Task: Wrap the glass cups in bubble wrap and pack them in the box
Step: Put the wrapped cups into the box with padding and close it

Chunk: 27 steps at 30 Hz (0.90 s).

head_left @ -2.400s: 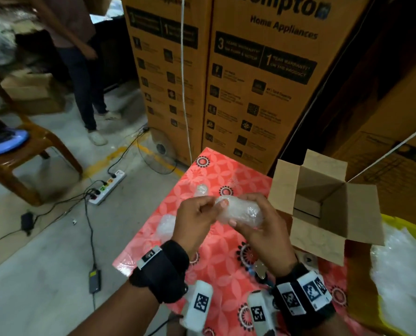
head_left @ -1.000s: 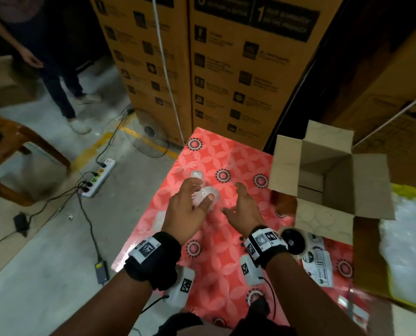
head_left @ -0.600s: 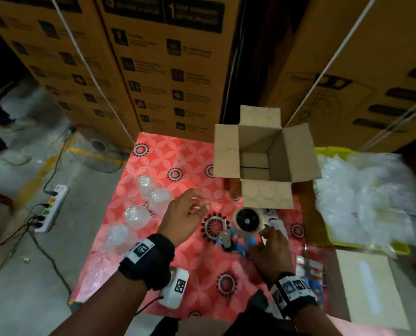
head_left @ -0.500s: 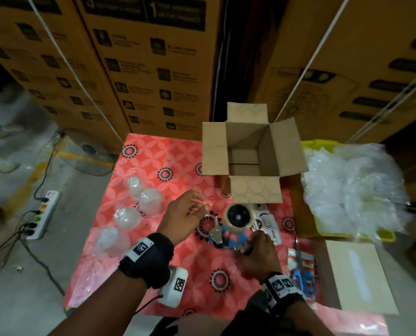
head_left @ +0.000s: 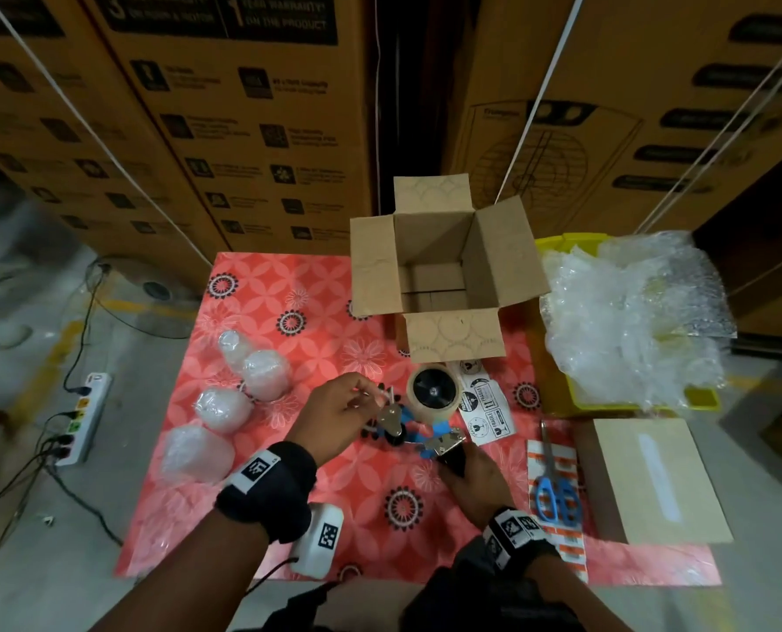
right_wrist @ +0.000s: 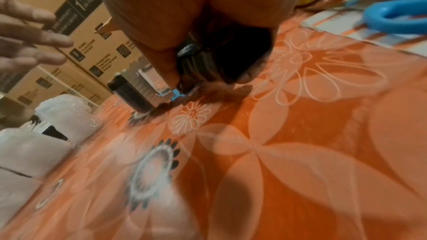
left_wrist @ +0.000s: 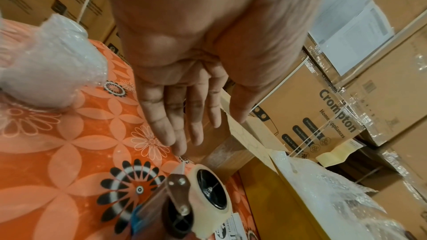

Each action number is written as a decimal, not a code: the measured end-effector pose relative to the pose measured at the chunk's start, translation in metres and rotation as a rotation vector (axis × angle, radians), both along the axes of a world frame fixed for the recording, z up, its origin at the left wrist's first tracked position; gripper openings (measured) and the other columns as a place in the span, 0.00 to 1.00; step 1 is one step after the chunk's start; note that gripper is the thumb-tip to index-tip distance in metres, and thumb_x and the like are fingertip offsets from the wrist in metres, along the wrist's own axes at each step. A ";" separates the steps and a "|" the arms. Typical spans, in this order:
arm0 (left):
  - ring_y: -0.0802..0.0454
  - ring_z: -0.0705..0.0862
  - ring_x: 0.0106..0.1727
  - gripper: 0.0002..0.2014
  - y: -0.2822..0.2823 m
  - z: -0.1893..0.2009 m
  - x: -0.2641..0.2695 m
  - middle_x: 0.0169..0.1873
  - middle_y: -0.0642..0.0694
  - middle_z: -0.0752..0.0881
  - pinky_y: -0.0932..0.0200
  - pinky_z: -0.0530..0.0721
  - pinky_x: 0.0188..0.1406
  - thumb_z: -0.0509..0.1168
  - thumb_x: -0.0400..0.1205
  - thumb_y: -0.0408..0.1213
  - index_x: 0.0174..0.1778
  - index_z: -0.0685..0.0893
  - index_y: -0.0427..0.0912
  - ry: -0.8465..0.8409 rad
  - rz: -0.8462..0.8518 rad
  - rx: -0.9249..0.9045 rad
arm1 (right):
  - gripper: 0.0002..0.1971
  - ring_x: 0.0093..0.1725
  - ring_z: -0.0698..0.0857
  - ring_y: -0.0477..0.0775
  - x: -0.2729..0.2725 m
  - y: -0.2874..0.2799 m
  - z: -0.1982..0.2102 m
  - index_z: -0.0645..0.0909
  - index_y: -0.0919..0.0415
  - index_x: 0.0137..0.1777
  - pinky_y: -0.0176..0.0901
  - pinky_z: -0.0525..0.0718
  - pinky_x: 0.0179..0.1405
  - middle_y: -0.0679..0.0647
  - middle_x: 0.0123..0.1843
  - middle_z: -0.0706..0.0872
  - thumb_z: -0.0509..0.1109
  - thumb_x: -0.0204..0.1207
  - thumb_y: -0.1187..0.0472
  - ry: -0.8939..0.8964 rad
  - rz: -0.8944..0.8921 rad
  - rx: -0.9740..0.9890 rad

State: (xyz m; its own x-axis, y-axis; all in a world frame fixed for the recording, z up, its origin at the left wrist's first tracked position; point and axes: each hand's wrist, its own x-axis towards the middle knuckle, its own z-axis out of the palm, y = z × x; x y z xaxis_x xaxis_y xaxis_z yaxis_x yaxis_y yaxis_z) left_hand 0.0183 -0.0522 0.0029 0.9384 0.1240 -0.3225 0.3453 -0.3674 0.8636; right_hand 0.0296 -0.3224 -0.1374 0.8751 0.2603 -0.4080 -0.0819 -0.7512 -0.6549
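Several bubble-wrapped cups [head_left: 222, 409] stand in a row at the left of the red floral table [head_left: 316, 504]; one shows close up in the left wrist view as a wrapped cup [left_wrist: 46, 72]. The open cardboard box [head_left: 439, 266] stands at the back, with no cup visible inside. A tape dispenser [head_left: 425, 417] lies in front of it. My right hand [head_left: 460, 463] grips its black handle [right_wrist: 208, 57]. My left hand [head_left: 366, 396] hovers over the dispenser with straight fingers [left_wrist: 180, 134], their tips just above the free tape end by the roll [left_wrist: 208, 189].
A yellow bin heaped with bubble wrap [head_left: 631, 312] sits at the right. Blue scissors [head_left: 555, 490], fragile stickers [head_left: 485, 408] and a flat brown carton [head_left: 653, 481] lie near my right hand. Tall cartons [head_left: 252, 130] wall the back. A power strip [head_left: 83, 417] lies on the floor.
Both hands held a wrapped cup; it now stands with the others at the left. My right hand took the dispenser handle, and my left hand moved over to the tape end.
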 end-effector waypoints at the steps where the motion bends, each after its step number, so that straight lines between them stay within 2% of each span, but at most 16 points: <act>1: 0.56 0.91 0.50 0.03 0.002 -0.001 -0.001 0.48 0.53 0.94 0.57 0.84 0.51 0.72 0.87 0.38 0.49 0.89 0.50 -0.002 0.003 0.007 | 0.23 0.58 0.88 0.54 -0.005 -0.002 0.002 0.79 0.54 0.70 0.52 0.85 0.58 0.50 0.59 0.89 0.71 0.81 0.41 -0.025 -0.023 0.015; 4: 0.55 0.91 0.47 0.04 0.006 -0.002 -0.002 0.45 0.52 0.93 0.53 0.87 0.51 0.71 0.88 0.37 0.49 0.88 0.50 -0.005 0.020 0.027 | 0.19 0.55 0.83 0.50 -0.015 -0.017 0.006 0.80 0.57 0.69 0.46 0.79 0.55 0.47 0.57 0.86 0.75 0.84 0.49 -0.095 -0.107 0.026; 7: 0.56 0.90 0.44 0.05 0.006 -0.002 -0.001 0.44 0.51 0.93 0.53 0.88 0.50 0.70 0.88 0.36 0.48 0.88 0.49 -0.010 0.037 0.040 | 0.19 0.53 0.85 0.53 -0.012 -0.036 0.008 0.81 0.59 0.65 0.45 0.77 0.51 0.51 0.56 0.87 0.76 0.83 0.47 -0.088 -0.230 -0.012; 9: 0.58 0.90 0.43 0.05 0.003 -0.002 0.003 0.42 0.53 0.93 0.57 0.86 0.48 0.70 0.87 0.35 0.48 0.88 0.49 -0.028 0.031 0.057 | 0.20 0.54 0.88 0.59 -0.009 -0.047 0.005 0.81 0.59 0.62 0.47 0.79 0.48 0.55 0.56 0.89 0.76 0.82 0.44 -0.088 -0.282 -0.044; 12: 0.66 0.87 0.42 0.07 -0.006 -0.002 0.015 0.41 0.57 0.90 0.68 0.80 0.42 0.71 0.87 0.34 0.46 0.88 0.51 -0.095 0.006 0.147 | 0.22 0.53 0.90 0.62 -0.008 -0.057 0.000 0.82 0.60 0.61 0.50 0.84 0.48 0.55 0.54 0.91 0.77 0.81 0.42 -0.082 -0.322 -0.052; 15: 0.59 0.83 0.51 0.09 -0.017 -0.002 0.036 0.48 0.55 0.87 0.62 0.78 0.50 0.72 0.85 0.35 0.43 0.85 0.54 -0.180 -0.054 0.289 | 0.21 0.55 0.91 0.63 -0.009 -0.058 -0.003 0.82 0.61 0.62 0.48 0.82 0.48 0.57 0.56 0.92 0.77 0.82 0.44 -0.075 -0.347 -0.078; 16: 0.56 0.80 0.56 0.09 -0.022 -0.002 0.044 0.51 0.54 0.85 0.63 0.75 0.54 0.73 0.84 0.35 0.42 0.84 0.54 -0.214 -0.081 0.336 | 0.21 0.55 0.91 0.63 -0.009 -0.057 -0.002 0.82 0.61 0.62 0.48 0.82 0.48 0.57 0.56 0.92 0.76 0.82 0.43 -0.070 -0.356 -0.087; 18: 0.58 0.75 0.60 0.09 -0.030 -0.001 0.060 0.55 0.53 0.80 0.75 0.70 0.57 0.74 0.83 0.33 0.44 0.83 0.52 -0.304 -0.135 0.413 | 0.21 0.54 0.91 0.63 -0.009 -0.056 -0.003 0.82 0.60 0.62 0.48 0.82 0.47 0.58 0.57 0.92 0.75 0.83 0.43 -0.055 -0.370 -0.102; 20: 0.56 0.76 0.62 0.10 -0.039 0.002 0.077 0.61 0.52 0.75 0.75 0.73 0.59 0.75 0.82 0.32 0.51 0.82 0.49 -0.385 -0.178 0.483 | 0.22 0.55 0.91 0.64 -0.009 -0.055 -0.003 0.81 0.61 0.62 0.47 0.80 0.46 0.59 0.57 0.92 0.75 0.83 0.42 -0.050 -0.379 -0.115; 21: 0.53 0.77 0.64 0.14 -0.043 0.004 0.086 0.64 0.51 0.73 0.69 0.77 0.59 0.77 0.80 0.33 0.56 0.81 0.47 -0.393 -0.201 0.511 | 0.23 0.56 0.91 0.65 -0.008 -0.055 -0.003 0.81 0.62 0.63 0.46 0.79 0.46 0.59 0.58 0.92 0.75 0.83 0.42 -0.047 -0.386 -0.124; 23: 0.48 0.76 0.70 0.29 -0.051 0.005 0.107 0.72 0.50 0.71 0.60 0.82 0.62 0.82 0.75 0.35 0.69 0.76 0.46 -0.329 -0.263 0.555 | 0.23 0.57 0.91 0.66 -0.006 -0.053 -0.002 0.80 0.63 0.64 0.45 0.77 0.46 0.61 0.59 0.91 0.75 0.84 0.44 -0.036 -0.409 -0.141; 25: 0.45 0.72 0.77 0.48 -0.057 0.004 0.126 0.78 0.47 0.68 0.54 0.80 0.72 0.88 0.68 0.40 0.80 0.69 0.45 -0.211 -0.350 0.600 | 0.23 0.58 0.90 0.66 -0.003 -0.050 -0.001 0.79 0.64 0.65 0.47 0.79 0.47 0.62 0.60 0.90 0.74 0.85 0.44 -0.029 -0.425 -0.164; 27: 0.41 0.68 0.81 0.59 -0.062 -0.003 0.140 0.82 0.43 0.66 0.48 0.77 0.78 0.91 0.63 0.43 0.86 0.62 0.43 -0.129 -0.445 0.669 | 0.24 0.58 0.89 0.66 -0.001 -0.047 -0.001 0.78 0.64 0.67 0.53 0.85 0.52 0.64 0.62 0.89 0.73 0.85 0.45 -0.022 -0.451 -0.159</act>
State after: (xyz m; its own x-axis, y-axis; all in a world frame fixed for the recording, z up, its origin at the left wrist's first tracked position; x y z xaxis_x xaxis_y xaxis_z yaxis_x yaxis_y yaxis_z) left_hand 0.1584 -0.1140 0.0003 0.9698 -0.1416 -0.1984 -0.0422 -0.8991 0.4356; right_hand 0.0289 -0.3698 -0.1388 0.8955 -0.2112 -0.3917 -0.4097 -0.7351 -0.5401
